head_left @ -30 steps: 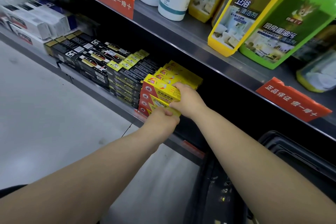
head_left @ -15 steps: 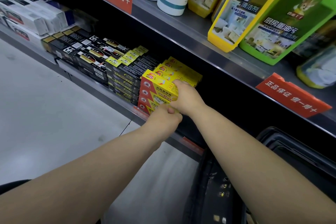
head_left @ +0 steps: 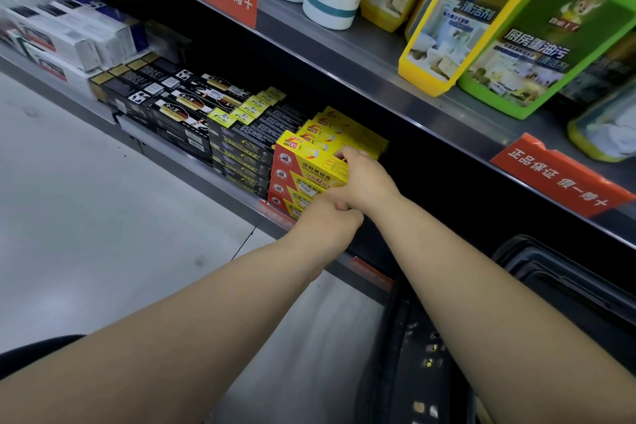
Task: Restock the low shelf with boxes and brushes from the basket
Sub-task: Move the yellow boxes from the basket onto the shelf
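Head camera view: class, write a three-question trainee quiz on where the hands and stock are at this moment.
1. True or false: the right hand has its grip on the top of the stack of yellow shoe-polish boxes on the low shelf.
2. What stands directly left of that stack? A) white bottles B) black boxes with yellow ends C) a green bottle
3. Fill in: the left hand is at the stack, ___ the right hand; the black basket sits below the shelf.

Key: 1 true; 2 B; 3 below.
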Motion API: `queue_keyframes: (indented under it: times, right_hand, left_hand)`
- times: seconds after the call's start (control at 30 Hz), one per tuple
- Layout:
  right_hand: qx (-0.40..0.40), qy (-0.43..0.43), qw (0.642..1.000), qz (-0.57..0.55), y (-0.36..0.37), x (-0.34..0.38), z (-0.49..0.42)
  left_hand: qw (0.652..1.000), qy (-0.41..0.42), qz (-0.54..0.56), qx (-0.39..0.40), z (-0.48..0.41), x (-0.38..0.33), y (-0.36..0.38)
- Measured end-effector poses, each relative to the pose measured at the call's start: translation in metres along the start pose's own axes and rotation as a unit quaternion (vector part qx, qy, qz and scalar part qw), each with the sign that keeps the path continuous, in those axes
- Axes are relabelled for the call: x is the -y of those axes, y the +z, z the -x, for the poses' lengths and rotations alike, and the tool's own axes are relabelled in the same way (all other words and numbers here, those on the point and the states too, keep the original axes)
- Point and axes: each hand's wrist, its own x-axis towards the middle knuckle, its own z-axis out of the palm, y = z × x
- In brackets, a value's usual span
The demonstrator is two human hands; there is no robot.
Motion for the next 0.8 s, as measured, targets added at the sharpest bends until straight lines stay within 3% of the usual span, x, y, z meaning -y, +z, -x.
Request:
queue_keyframes:
  times: [0.1, 0.17, 0.23, 0.4, 0.6, 0.7, 0.8]
  right_hand:
    - [-0.017, 0.016, 0.997, -0.07, -0.02, -0.002, 0.011]
    - [-0.049, 0.036, 0.981, -0.182, -0.039, -0.01, 0.029]
    - [-0.081, 0.051, 0.954, -0.284, -0.059, -0.024, 0.06]
    - [-0.092, 0.079, 0.921, -0.37, -0.089, -0.08, 0.161]
    - [-0.066, 0.149, 0.931, -0.325, -0.082, -0.146, 0.265]
    - [-0.021, 0.227, 0.939, -0.259, -0.061, -0.192, 0.302]
    - [0.032, 0.342, 0.918, -0.198, -0.025, -0.242, 0.334]
  left_hand:
    - [1.0, 0.007, 0.008, -0.014, 0.004, -0.006, 0.006]
    - [0.999, 0.024, -0.01, -0.027, 0.007, -0.009, 0.011]
    - [0.994, 0.088, -0.055, -0.028, 0.015, -0.012, 0.016]
    - [0.944, 0.274, -0.178, 0.054, 0.047, -0.022, 0.043]
    - [0.828, 0.389, -0.357, 0.188, 0.083, -0.033, 0.101]
    - [0.789, 0.387, -0.406, 0.251, 0.102, -0.028, 0.13]
    - [0.764, 0.373, -0.437, 0.293, 0.116, -0.018, 0.158]
